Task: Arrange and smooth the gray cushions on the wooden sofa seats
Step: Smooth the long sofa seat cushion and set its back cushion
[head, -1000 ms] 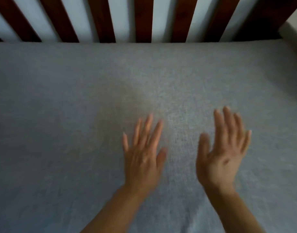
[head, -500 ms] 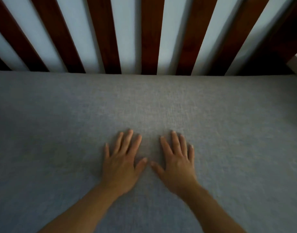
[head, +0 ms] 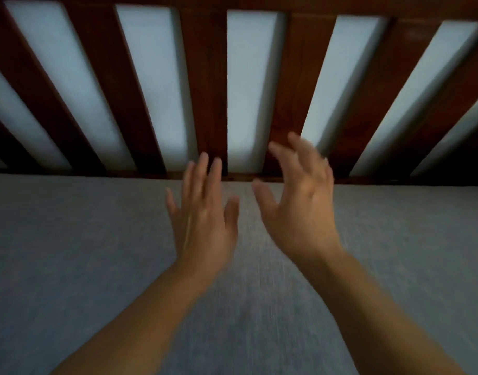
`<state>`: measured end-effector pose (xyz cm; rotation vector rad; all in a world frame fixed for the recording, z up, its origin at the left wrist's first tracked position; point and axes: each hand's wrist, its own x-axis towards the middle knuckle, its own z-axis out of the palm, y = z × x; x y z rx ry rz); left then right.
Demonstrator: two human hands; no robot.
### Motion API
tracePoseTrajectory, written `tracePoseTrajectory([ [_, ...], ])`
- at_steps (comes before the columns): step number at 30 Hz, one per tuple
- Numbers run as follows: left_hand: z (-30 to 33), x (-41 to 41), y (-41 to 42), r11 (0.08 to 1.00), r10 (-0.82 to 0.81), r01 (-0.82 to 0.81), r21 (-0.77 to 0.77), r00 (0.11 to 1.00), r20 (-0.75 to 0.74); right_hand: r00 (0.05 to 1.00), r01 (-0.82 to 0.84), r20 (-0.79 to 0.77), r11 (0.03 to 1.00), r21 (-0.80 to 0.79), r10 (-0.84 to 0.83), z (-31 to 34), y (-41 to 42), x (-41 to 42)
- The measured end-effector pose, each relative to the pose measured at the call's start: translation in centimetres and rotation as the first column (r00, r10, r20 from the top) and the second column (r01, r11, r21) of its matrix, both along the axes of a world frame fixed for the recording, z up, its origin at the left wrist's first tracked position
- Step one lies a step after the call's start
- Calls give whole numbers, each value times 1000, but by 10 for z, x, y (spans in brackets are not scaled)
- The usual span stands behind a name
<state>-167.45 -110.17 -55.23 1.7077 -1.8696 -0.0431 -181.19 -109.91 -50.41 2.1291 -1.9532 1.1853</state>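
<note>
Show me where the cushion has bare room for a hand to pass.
The cushion lies bare left of the left hand, and right of the right hand, up to the slats. Crowded only mid-cushion, where both hands are close together near the back edge.

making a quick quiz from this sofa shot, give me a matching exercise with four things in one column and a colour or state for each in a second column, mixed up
Things:
1. cushion
2. backrest slats
3. left hand
4. right hand

States:
A. dark reddish-brown wood, upright bars with pale gaps
B. fingers bent and blurred, nearest the slats
C. gray fabric, lying flat on the seat
D. fingers straight and close together, holding nothing

Pairs: 1-C, 2-A, 3-D, 4-B
</note>
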Motion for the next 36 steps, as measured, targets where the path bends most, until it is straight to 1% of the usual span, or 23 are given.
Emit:
tracePoseTrajectory([
  [1,-1,4,-16,999,38,-39,-16,999,-33,998,31,60,992,-123,-23,-1,-15,5],
  [2,-10,10,-26,998,59,-58,21,998,-8,997,50,58,989,-136,-42,-11,-23,10],
  [4,-46,25,-27,972,16,-54,227,986,167,984,-1,-171,974,229,41,-62,-25,16],
  [5,-64,30,-24,942,-4,-84,326,965,261,950,32,-293,900,434,107,-88,-23,12],
  [7,-82,33,-23,894,-30,-133,427,935,354,916,117,-376,804,583,139,-122,-28,0],
  [10,-77,32,-26,903,-27,-113,415,948,318,921,119,-372,826,551,116,-121,-33,-2],
  [15,-65,28,-32,833,-37,-160,530,939,343,917,63,-321,708,704,237,-102,-38,-4],
  [17,-44,13,-56,876,-3,-126,466,964,266,936,-18,-244,728,686,253,-74,-62,-14],
  [18,-28,-1,-68,928,15,-90,363,979,203,959,-46,-201,805,592,202,-53,-76,-25],
  [20,-13,-36,-80,987,65,-72,146,996,54,993,-60,-93,980,191,79,-21,-92,-57],
  [21,-14,-55,-77,992,70,-69,107,998,-1,998,-28,-50,999,22,29,-20,-91,-77],
  [22,-21,-75,-69,988,42,-47,148,999,35,996,10,-84,1000,-26,-12,-29,-83,-100],
  [23,-36,-98,-56,965,-20,-18,262,990,143,981,8,-195,995,99,12,-48,-68,-125],
  [24,-50,-114,-48,912,-85,-28,409,963,256,947,13,-307,943,331,95,-69,-51,-146],
  [25,-61,-126,-50,851,-96,-83,518,946,310,915,6,-342,844,537,211,-90,-46,-170],
  [26,-58,-137,-61,807,-101,-95,583,950,295,917,-28,-286,760,649,278,-99,-52,-191],
  [27,-47,-152,-71,799,-90,-76,596,965,244,937,-90,-199,746,660,289,-94,-62,-207],
  [28,-31,-174,-81,834,-72,-46,550,979,191,959,-124,-134,792,597,251,-76,-71,-227],
  [30,-13,-213,-85,941,0,-28,337,997,83,998,-45,-22,968,247,52,-51,-83,-264],
  [31,-13,-247,-78,967,9,-14,254,1000,20,999,40,-3,993,113,-40,-49,-75,-294],
  [32,-22,-276,-63,960,-39,29,277,999,28,991,83,-112,990,110,-71,-56,-60,-315],
  [34,-52,-325,-28,892,-165,53,449,963,215,919,24,-362,896,443,154,-90,-22,-354],
  [36,-66,-347,-42,814,-193,-22,581,932,307,872,-21,-382,803,596,307,-98,-35,-392],
])
